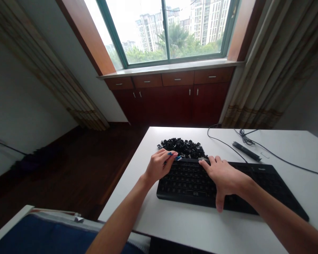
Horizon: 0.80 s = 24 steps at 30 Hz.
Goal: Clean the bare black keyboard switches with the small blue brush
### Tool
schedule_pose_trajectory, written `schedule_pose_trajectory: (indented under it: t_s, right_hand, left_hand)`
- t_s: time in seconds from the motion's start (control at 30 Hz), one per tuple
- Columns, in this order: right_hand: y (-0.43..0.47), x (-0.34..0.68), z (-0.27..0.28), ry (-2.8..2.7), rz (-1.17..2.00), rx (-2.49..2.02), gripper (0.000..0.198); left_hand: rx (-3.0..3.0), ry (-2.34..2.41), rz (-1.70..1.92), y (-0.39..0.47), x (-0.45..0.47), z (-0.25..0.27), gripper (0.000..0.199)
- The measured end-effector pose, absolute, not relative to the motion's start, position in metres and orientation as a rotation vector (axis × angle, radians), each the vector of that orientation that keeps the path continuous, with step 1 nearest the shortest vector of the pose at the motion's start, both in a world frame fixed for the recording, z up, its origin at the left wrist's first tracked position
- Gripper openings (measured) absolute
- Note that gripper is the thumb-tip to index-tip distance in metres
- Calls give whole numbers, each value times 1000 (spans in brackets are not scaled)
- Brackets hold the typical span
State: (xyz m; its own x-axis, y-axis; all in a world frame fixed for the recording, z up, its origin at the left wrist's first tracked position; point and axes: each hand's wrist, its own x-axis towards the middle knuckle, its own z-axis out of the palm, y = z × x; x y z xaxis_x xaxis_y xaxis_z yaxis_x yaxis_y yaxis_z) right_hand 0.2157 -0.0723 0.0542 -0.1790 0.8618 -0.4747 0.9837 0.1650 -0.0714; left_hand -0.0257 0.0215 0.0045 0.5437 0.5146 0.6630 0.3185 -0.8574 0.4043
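Observation:
A black keyboard (190,192) with its keycaps off lies on the white table, slightly angled. My left hand (159,164) is at its far left edge, thumb and fingers pinched on a small blue brush (178,158) with a pale end. The brush tip points at the upper edge of the keyboard; whether it touches is hard to tell. Across the middle of the keyboard my right hand (226,176) lies open, fingers spread and thumb toward the near edge. Just beyond the keyboard sits a heap of loose black keycaps (184,146).
A dark strip-shaped piece (246,151) and a thin bent metal piece (265,155) lie behind the keyboard's right half. The black cable (283,163) runs over the table (294,144). At lower left is a blue fabric surface (42,234); cabinets (175,102) stand below the window.

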Motion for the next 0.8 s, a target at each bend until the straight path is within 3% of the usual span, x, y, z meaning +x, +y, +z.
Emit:
schedule_pose_trajectory:
  t_s: [0.33,0.8]
  right_hand:
    - [-73,215,57,2136,-529,1759,150]
    - [-72,216,56,2149,-516,1734,149]
  left_hand:
    - [2506,700,1093,18,-22,4,24]
    - [2594,577,1085,18,-25,2,13]
